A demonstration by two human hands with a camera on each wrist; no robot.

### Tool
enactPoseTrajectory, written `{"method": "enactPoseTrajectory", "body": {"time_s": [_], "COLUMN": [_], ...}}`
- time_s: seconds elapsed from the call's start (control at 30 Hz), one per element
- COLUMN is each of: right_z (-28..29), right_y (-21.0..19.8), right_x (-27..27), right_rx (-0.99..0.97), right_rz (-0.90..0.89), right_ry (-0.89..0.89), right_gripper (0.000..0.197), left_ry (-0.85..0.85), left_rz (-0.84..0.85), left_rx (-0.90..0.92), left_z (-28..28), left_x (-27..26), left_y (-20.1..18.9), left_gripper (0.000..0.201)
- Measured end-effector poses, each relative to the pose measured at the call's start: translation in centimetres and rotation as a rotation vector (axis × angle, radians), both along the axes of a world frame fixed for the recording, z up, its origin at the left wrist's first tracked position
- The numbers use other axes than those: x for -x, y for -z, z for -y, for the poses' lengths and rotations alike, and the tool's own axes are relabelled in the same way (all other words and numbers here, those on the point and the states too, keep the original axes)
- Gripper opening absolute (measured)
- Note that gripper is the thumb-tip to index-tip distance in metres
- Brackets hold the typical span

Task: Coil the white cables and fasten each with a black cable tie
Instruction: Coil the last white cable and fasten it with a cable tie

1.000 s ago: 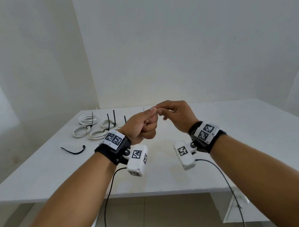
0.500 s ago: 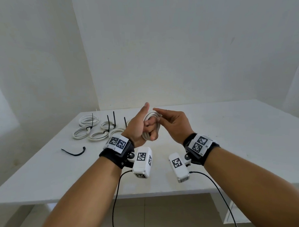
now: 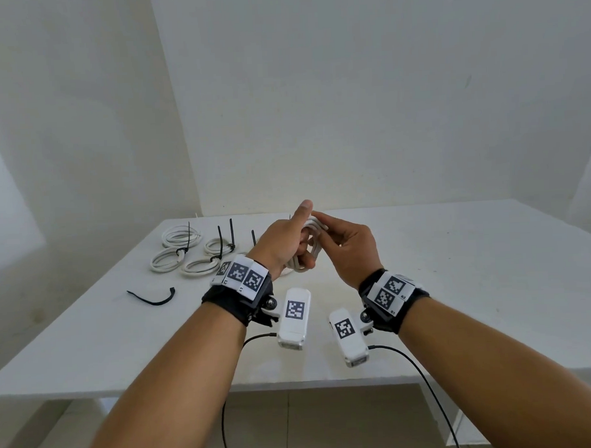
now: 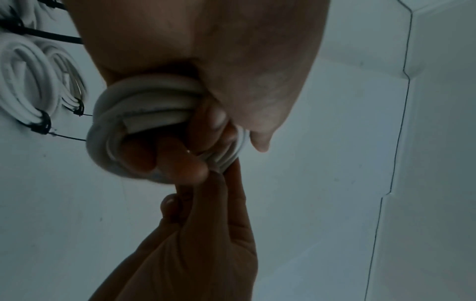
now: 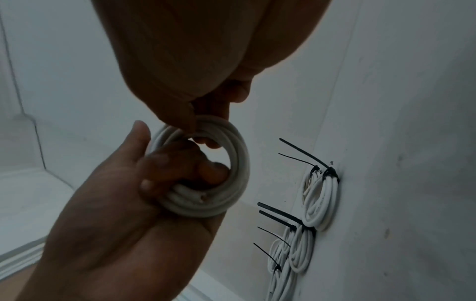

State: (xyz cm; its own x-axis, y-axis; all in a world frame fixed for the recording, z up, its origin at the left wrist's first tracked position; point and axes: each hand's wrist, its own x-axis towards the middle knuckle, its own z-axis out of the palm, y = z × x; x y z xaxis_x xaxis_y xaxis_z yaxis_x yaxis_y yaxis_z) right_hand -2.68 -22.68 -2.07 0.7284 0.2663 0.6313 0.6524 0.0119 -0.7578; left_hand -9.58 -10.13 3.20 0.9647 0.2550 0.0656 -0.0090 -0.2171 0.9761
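A white cable coil (image 3: pixel 314 246) is held above the middle of the table. My left hand (image 3: pixel 298 247) grips its lower part, fingers curled through the loop and thumb pointing up. My right hand (image 3: pixel 323 227) pinches the top of the coil between thumb and fingertip. In the left wrist view the coil (image 4: pixel 144 106) wraps round my curled left fingers (image 4: pixel 180 163), with a cut cable end showing. In the right wrist view the coil (image 5: pixel 238 163) forms a round loop. A loose black cable tie (image 3: pixel 153 297) lies on the table at the left.
Several coiled white cables (image 3: pixel 181 236) fastened with black ties lie at the back left of the white table (image 3: pixel 458 267), also visible as tied coils (image 5: pixel 322 195) in the right wrist view. A white wall stands behind the table. Black wrist-camera leads hang below the table's front edge.
Both hands have come down and nearer to me. The coil now shows as a round loop in my left fist, and my right fingers have shifted to its top.
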Motion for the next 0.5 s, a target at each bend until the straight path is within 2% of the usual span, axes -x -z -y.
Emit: {"method": "enactPoseTrajectory", "body": {"time_s": [0.07,0.1,0.2,0.23,0.37,0.5], "right_z": [-0.1,-0.2,-1.1,-1.6,-4.7,-8.1], "right_y": [0.1,0.0,-0.4,-0.6,-1.1,-1.6], "right_x": [-0.2,-0.1,0.3,0.6,2.4,4.6], "right_rx": [0.038,0.062,0.119,0.134,0.262,0.428], "right_rz": [0.057,0.094,0.152,0.151,0.188,0.221], "right_ry": [0.025,0.033,0.045,0.044,0.051,-0.001], "right_gripper": [0.030,0.030,0.030,0.031,0.036,0.040], "left_ry": [-0.048,-0.045,0.005,-0.013,-0.223,-0.374], "left_rz": [0.005,0.015,0.042,0.063,0.213,0.250], "left_rx": [-0.009,0.056,0.420,0.478,0.414,0.483], "left_z": [-0.9,-1.3,-2.4,-2.7,-4.3,-7.7], "left_x": [0.0,0.1,0.6,0.8,1.8,3.3], "left_y": [0.2,0.4,0.9,1.0,1.5,2.3], "left_gripper": [0.058,0.054,0.037,0.035,0.029,0.037]}}
